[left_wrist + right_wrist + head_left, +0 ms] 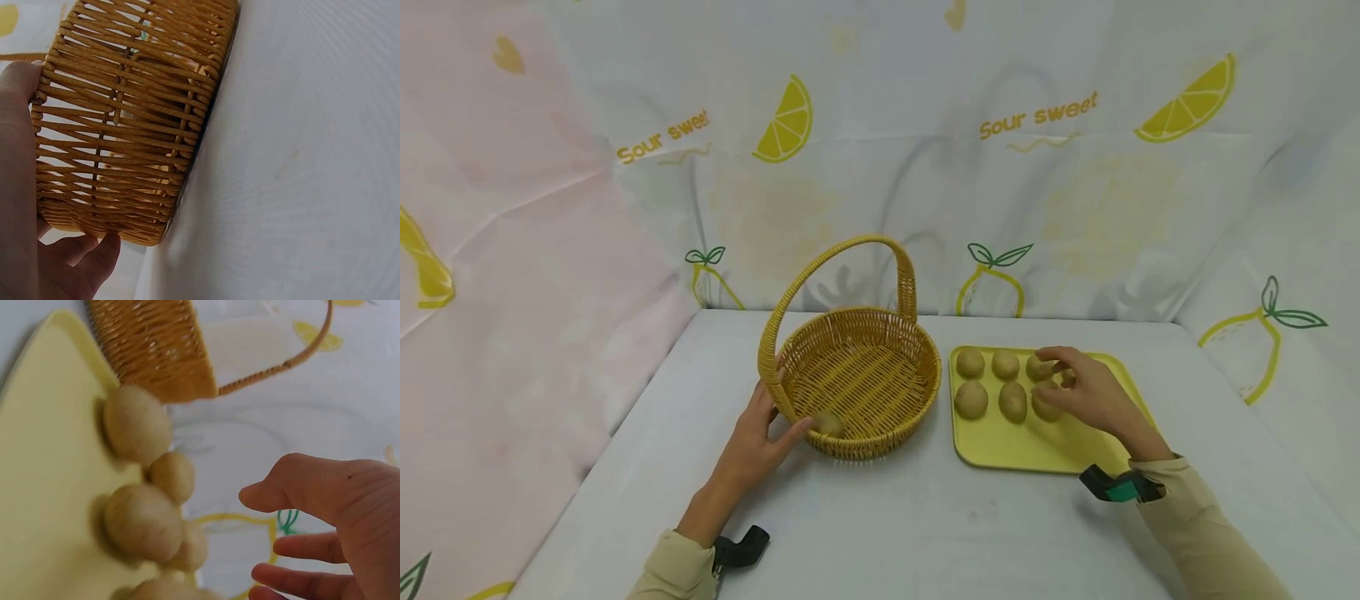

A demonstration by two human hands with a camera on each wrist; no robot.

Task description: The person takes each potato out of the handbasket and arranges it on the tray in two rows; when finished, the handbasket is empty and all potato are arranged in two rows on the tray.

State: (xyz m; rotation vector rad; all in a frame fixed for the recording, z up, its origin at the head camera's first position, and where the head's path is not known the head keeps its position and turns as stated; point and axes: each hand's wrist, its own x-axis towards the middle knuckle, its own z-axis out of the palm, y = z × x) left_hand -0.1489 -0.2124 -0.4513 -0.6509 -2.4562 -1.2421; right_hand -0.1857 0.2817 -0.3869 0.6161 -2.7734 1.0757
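Observation:
A round yellow wicker basket [859, 448] with a tall arched handle stands on the table. My left hand [751, 446] holds its left side, thumb over the rim and fingers against the outer wall; the left wrist view shows this grip on the weave [131, 150]. One potato [829, 423] lies inside the basket near my thumb. To the right, several potatoes [972, 400] sit in rows on a yellow tray [1015, 450]. My right hand [1093, 396] hovers over the tray's right potatoes. In the right wrist view its thumb and fingers [306, 545] are apart, holding nothing.
A white cloth covers the table [895, 533]. Behind it hangs a pale backdrop [880, 192] printed with lemons and lettering. The tray's raised rim [78, 328] is close to the basket's right side.

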